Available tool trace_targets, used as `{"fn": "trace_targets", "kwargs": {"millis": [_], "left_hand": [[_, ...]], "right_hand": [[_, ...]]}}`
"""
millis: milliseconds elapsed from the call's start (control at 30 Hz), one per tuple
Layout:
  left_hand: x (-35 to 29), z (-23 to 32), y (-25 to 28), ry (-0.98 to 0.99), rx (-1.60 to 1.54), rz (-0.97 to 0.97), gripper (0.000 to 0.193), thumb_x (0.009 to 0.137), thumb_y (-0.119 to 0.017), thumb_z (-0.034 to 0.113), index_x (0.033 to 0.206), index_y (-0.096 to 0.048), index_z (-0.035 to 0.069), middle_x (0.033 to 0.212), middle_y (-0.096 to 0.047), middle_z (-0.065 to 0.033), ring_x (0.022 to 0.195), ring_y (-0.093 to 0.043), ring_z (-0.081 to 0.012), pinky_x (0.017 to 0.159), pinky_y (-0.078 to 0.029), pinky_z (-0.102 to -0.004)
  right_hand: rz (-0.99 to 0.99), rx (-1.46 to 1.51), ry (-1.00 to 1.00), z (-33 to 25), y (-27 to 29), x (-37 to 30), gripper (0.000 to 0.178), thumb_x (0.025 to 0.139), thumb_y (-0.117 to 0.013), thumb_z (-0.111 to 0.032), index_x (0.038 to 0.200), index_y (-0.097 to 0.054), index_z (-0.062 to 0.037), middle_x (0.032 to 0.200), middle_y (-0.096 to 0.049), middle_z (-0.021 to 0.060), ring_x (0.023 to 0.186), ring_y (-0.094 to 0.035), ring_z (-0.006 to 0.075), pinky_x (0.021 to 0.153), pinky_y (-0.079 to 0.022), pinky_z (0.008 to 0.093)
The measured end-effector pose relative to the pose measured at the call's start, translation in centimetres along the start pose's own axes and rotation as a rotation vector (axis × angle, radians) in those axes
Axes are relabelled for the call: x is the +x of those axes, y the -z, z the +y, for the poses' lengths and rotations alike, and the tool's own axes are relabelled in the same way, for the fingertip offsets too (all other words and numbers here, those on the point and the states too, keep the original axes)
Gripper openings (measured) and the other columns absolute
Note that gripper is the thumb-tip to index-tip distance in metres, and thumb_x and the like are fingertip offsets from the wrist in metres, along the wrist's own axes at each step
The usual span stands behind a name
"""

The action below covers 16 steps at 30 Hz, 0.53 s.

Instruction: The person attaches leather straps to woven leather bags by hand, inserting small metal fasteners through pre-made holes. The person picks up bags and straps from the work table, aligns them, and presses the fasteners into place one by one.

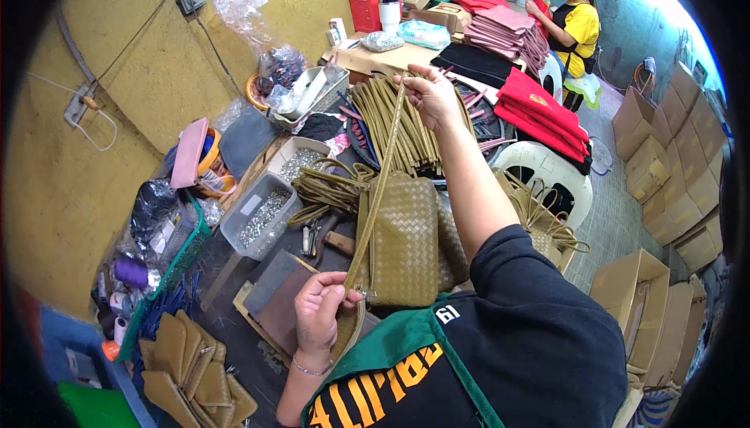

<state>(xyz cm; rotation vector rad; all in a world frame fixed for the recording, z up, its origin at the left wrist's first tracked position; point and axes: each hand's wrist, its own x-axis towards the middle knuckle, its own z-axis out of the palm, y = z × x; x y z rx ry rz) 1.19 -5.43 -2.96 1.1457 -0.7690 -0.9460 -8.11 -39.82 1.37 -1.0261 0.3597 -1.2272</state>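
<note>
A long olive-brown strap (380,189) runs taut and slanting between my two hands. My right hand (432,100), arm stretched forward, pinches its upper end. Low and nearer my body, my left hand (319,312) is closed on the lower part, where a small metal piece (364,294) shows by the fingertips. Beyond my left hand the strap continues down toward my apron. Just behind it lies an olive woven bag (405,232). Under my right hand is a thick bundle of similar straps (379,119), with looped cords (320,189) to the left.
Small metal parts fill a clear plastic bin (254,217) and a white bin (299,154) at left. Olive pouches (195,365) lie lower left. Folded red cloth (539,115) rests on a stack beside a white chair (547,174). Cardboard boxes (680,139) line the right. A person (578,25) works far right.
</note>
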Motion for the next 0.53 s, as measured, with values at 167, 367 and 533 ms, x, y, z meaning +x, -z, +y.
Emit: {"fn": "trace_targets", "kwargs": {"millis": [167,367,533], "left_hand": [[-0.3,-0.2,-0.1,-0.012,0.0,-0.019,0.017,0.079,-0.048,0.006,0.092,-0.051,-0.004,0.071,-0.06,-0.0097,0.064,-0.056,-0.0099,0.059,-0.043,-0.0181],[-0.8,-0.5,0.1,0.004,-0.055,-0.074,0.024,0.079,-0.047,0.004,0.102,-0.048,-0.006,0.078,-0.06,-0.0117,0.071,-0.057,-0.0114,0.064,-0.045,-0.0202],[0.5,-1.2,0.7,-0.037,-0.129,-0.07,0.03,0.08,-0.049,0.003,0.109,-0.046,-0.006,0.094,-0.057,-0.0132,0.088,-0.055,-0.0157,0.081,-0.043,-0.0272]], "right_hand": [[0.018,-0.003,-0.003,-0.3,-0.1,-0.3,0.035,0.074,-0.052,0.003,0.107,-0.041,0.0023,0.084,-0.059,0.0177,0.055,-0.052,0.0073,0.042,-0.039,0.0128],[0.101,0.097,-0.011,-1.2,-1.4,-1.1,0.036,0.072,-0.051,0.006,0.105,-0.037,0.0063,0.082,-0.058,0.0198,0.046,-0.042,0.0066,0.039,-0.034,0.0148],[0.141,0.26,-0.347,1.3,-1.3,-2.0,0.025,0.078,-0.055,-0.014,0.1,-0.05,-0.0018,0.088,-0.058,0.0084,0.083,-0.057,0.0188,0.068,-0.048,0.0175]]}}
